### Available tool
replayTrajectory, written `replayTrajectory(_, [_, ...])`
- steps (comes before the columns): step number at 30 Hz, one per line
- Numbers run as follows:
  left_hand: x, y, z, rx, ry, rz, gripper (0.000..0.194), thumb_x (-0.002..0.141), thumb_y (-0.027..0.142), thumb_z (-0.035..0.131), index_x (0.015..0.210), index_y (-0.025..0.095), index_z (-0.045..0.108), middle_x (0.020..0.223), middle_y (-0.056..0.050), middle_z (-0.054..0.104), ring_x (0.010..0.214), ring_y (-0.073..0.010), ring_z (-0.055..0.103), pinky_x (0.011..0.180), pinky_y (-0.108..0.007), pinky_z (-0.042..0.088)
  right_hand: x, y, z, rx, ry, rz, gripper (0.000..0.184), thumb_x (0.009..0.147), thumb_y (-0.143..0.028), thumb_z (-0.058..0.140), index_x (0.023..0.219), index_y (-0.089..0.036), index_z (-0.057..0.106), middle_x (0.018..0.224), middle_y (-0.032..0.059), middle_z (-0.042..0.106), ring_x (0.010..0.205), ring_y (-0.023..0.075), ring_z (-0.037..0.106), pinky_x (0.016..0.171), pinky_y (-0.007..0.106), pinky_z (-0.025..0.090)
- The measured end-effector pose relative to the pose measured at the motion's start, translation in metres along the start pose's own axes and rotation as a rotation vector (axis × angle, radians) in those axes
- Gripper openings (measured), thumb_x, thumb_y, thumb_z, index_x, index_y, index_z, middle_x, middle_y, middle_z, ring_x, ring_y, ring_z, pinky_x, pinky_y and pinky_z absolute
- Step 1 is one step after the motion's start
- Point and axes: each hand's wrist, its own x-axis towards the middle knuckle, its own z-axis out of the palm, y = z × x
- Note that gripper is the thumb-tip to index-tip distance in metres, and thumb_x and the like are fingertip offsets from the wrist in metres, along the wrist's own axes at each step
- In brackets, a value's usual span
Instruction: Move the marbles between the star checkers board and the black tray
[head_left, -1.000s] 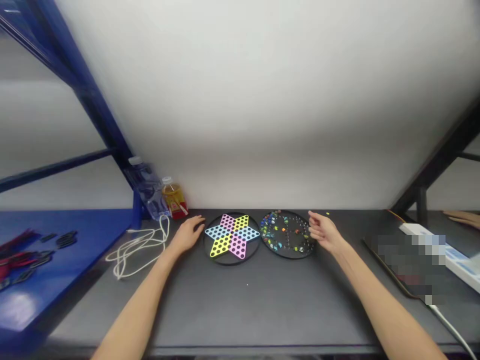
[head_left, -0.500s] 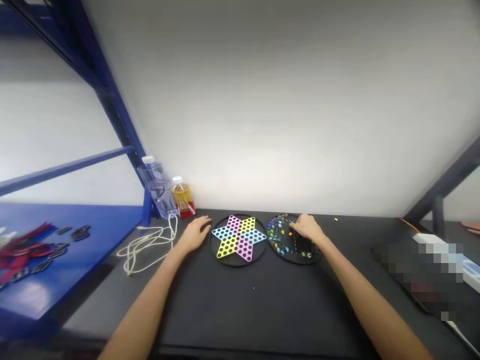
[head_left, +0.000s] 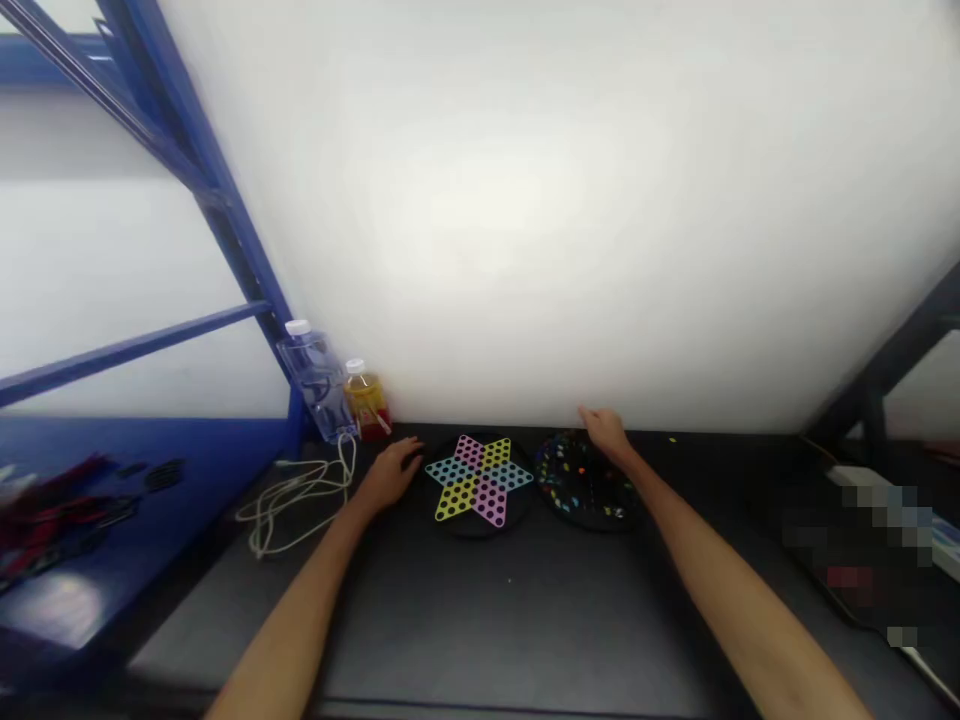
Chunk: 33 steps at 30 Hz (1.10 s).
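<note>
A round black Chinese checkers board (head_left: 478,478) with a pink, yellow and blue holed star lies on the dark table. At its left edge rests my left hand (head_left: 391,472), empty, with the fingers apart. To the right of the board is a round black tray (head_left: 574,518) holding many small coloured pieces that look like glass marbles. My right hand (head_left: 606,432) is above the tray's far rim, thumb and forefinger pinched together and pointing left. Whatever is between those fingertips is too small to make out.
A clear water bottle (head_left: 319,385) and a yellow drink bottle (head_left: 367,402) stand by the wall at left, near a coiled white cable (head_left: 281,510). Red straps and black buckles lie on a blue table (head_left: 150,540). A white power strip (head_left: 862,480) sits at right.
My right hand has lifted up and away from the pieces in the tray, fingers pinched. My left hand has stayed beside the board.
</note>
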Motion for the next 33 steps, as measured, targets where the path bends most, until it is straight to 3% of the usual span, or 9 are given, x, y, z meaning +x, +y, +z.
replayTrajectory(3, [0.0,-0.002,0.002,0.0,-0.006,0.008,0.048,0.092,0.045,0.038,0.124,0.019,0.062,0.136,-0.01,0.056,0.127,-0.0259,0.05,0.111,-0.043,0.035,0.002,0.0,0.008,-0.217,0.002,-0.067,0.032,0.077,-0.044,0.065,0.063,-0.018,0.054,0.068,0.0081,0.062,0.081,0.0242,0.06,0.07,0.029,0.041])
replayTrajectory(7, [0.0,-0.003,0.003,0.002,-0.004,0.017,0.047,0.092,0.045,0.038,0.125,0.019,0.062,0.136,-0.01,0.055,0.129,-0.0264,0.048,0.112,-0.044,0.033,-0.002,-0.003,0.013,-0.62,-0.119,-0.101,0.034,0.083,-0.049,0.059,0.086,-0.016,0.063,0.096,0.0155,0.068,0.096,0.0279,0.061,0.079,0.033,0.043])
replayTrajectory(9, [0.0,-0.002,0.003,-0.001,-0.002,0.016,0.047,0.092,0.045,0.038,0.124,0.02,0.062,0.136,-0.009,0.055,0.129,-0.0262,0.048,0.112,-0.044,0.034,-0.002,-0.006,0.016,-0.671,-0.158,-0.08,0.034,0.084,-0.048,0.058,0.088,-0.015,0.064,0.098,0.0174,0.068,0.098,0.029,0.062,0.081,0.035,0.043])
replayTrajectory(14, [-0.001,-0.001,0.001,0.0,-0.008,0.006,0.047,0.092,0.044,0.038,0.124,0.019,0.062,0.136,-0.009,0.055,0.128,-0.0261,0.049,0.111,-0.043,0.035,-0.002,-0.007,0.02,-0.536,-0.159,-0.063,0.024,0.078,-0.038,0.066,0.078,-0.015,0.064,0.091,0.0166,0.068,0.096,0.0295,0.062,0.081,0.035,0.043])
replayTrajectory(18, [-0.001,-0.001,0.001,-0.01,-0.004,0.009,0.047,0.092,0.044,0.039,0.124,0.019,0.062,0.137,-0.009,0.055,0.128,-0.0264,0.049,0.111,-0.044,0.035,-0.004,-0.006,0.016,-0.32,-0.151,-0.055,0.019,0.073,-0.03,0.069,0.065,-0.017,0.057,0.068,0.0083,0.062,0.075,0.0207,0.06,0.067,0.028,0.044])
replayTrajectory(22, [-0.001,-0.001,0.002,-0.016,-0.011,0.004,0.048,0.092,0.044,0.039,0.124,0.018,0.062,0.137,-0.01,0.055,0.128,-0.0268,0.048,0.112,-0.045,0.034,-0.006,-0.005,0.0,-0.027,-0.152,-0.046,0.024,0.086,-0.038,0.048,0.071,-0.019,0.051,0.049,-0.0026,0.043,0.043,0.0103,0.039,0.042,0.021,0.033])
replayTrajectory(26, [-0.001,0.001,0.0,-0.015,-0.009,-0.001,0.048,0.092,0.046,0.039,0.125,0.019,0.062,0.137,-0.009,0.055,0.128,-0.0262,0.048,0.112,-0.044,0.034,-0.006,-0.005,-0.008,0.19,-0.161,-0.041,0.036,0.092,-0.045,0.028,0.071,-0.021,0.045,0.048,-0.005,0.036,0.037,0.0087,0.023,0.034,0.021,0.024])
replayTrajectory(30, [-0.002,0.004,-0.002,-0.002,-0.023,-0.004,0.048,0.093,0.045,0.038,0.125,0.019,0.062,0.138,-0.009,0.054,0.13,-0.0258,0.047,0.113,-0.044,0.032,-0.005,-0.008,0.006,0.206,-0.053,-0.018,0.044,0.09,-0.054,0.037,0.059,-0.023,0.038,0.044,-0.0042,0.034,0.039,0.0099,0.028,0.038,0.023,0.026])
replayTrajectory(33, [-0.003,0.005,-0.002,-0.001,-0.024,-0.005,0.047,0.093,0.044,0.038,0.125,0.019,0.062,0.137,-0.009,0.054,0.13,-0.0256,0.047,0.113,-0.045,0.032,-0.006,-0.01,0.015,0.055,-0.016,-0.091,0.045,0.084,-0.052,0.054,0.054,-0.021,0.045,0.045,-0.0003,0.043,0.05,0.015,0.046,0.051,0.025,0.038])
